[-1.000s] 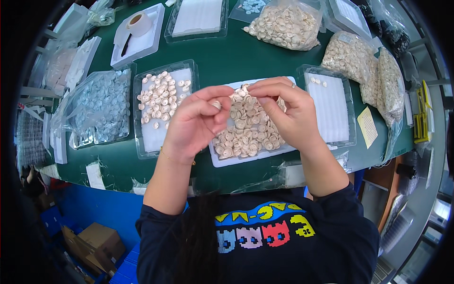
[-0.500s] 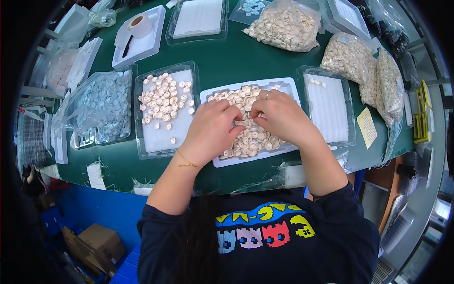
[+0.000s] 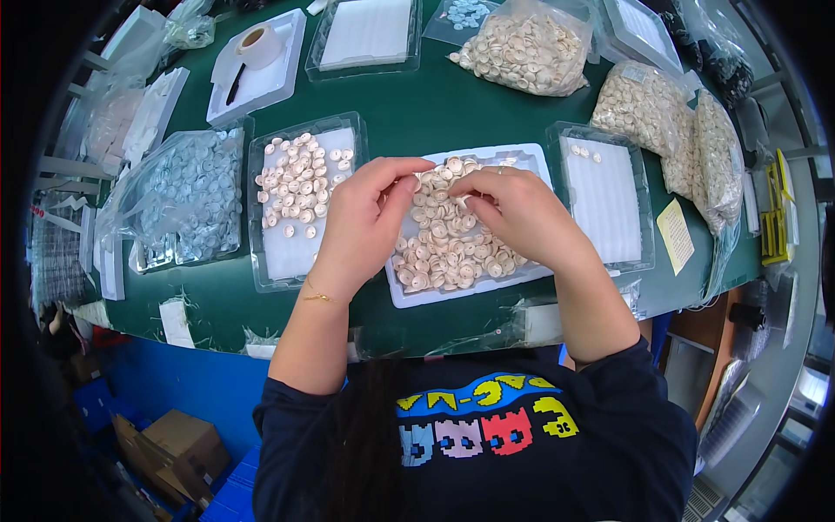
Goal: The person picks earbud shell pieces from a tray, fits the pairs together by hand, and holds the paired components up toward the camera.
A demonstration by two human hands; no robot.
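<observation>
Hands over the white tray, fingers pinched together above the pile.

My left hand (image 3: pixel 365 222) hovers with thumb and fingertips nearly closed; whether a piece sits between them I cannot tell. My right hand (image 3: pixel 513 213) pinches one small cream ring-shaped piece (image 3: pixel 464 199) at its fingertips. Both hang right above the shallow white tray heaped with cream ring-shaped pieces (image 3: pixel 452 252), which lies just below my knuckles. Left of it sits a clear tray with scattered cream pieces on white foam (image 3: pixel 300 196); right, a nearly bare foam-lined clear tray (image 3: pixel 604 200). Everything rests on a dark green tabletop (image 3: pixel 417 96), with clear bags of cream pieces (image 3: pixel 522 52) at the far edge.
</observation>
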